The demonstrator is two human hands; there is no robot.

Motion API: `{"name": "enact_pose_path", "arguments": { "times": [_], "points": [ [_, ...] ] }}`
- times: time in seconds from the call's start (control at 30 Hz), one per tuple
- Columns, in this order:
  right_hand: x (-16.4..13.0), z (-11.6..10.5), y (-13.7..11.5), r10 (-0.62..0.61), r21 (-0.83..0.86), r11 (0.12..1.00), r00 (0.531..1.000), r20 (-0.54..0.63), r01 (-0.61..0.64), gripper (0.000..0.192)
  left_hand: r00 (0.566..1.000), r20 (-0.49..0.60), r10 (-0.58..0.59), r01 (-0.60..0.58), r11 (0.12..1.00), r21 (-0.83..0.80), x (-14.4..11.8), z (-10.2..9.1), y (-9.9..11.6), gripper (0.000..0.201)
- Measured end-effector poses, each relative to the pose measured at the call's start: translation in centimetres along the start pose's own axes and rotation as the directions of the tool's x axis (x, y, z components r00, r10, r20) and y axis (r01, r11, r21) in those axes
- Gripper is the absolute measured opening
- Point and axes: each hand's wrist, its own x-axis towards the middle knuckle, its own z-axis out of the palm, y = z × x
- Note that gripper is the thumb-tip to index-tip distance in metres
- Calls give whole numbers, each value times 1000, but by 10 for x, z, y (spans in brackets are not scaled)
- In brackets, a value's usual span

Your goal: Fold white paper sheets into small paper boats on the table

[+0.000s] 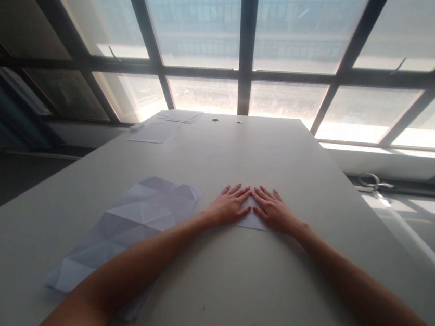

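Note:
A small folded sheet of white paper [252, 221] lies on the table, mostly covered by my two hands. My left hand [230, 206] rests flat on its left part, fingers stretched out and slightly spread. On the right part, my right hand [272, 209] presses flat in the same way, its fingertips close to those of the left. Between the thumbs a strip of the paper and its straight near edge show. Left of my left forearm lies a larger creased sheet of white paper [144, 204], partly hidden beneath the arm.
The white table [266, 153] stretches away to large framed windows [291, 30]. Several flat white sheets [152, 131] lie at its far left. Two small round spots, one a dark hole [215, 120], sit near the far edge. A whitish coiled item [372, 181] is beyond the right edge.

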Motion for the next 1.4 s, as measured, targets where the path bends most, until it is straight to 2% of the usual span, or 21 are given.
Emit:
{"name": "enact_pose_path", "arguments": {
  "times": [0.17, 0.4, 1.4],
  "points": [
    [1, 0, 1, 13, 9, 1000, 1000, 0, -13, 61, 1000, -3, -15, 15, 1000, 8, 0, 0, 1, 65],
    [1, 0, 1, 27, 17, 999, 1000, 8, -27, 58, 994, -29, -103, 104, 994, 28, -1, 0, 3, 62],
    [0, 0, 1, 36, 37, 999, 999, 2, -36, 57, 995, -21, -93, 93, 996, 13, 0, 1, 1, 62]
  ]
}}
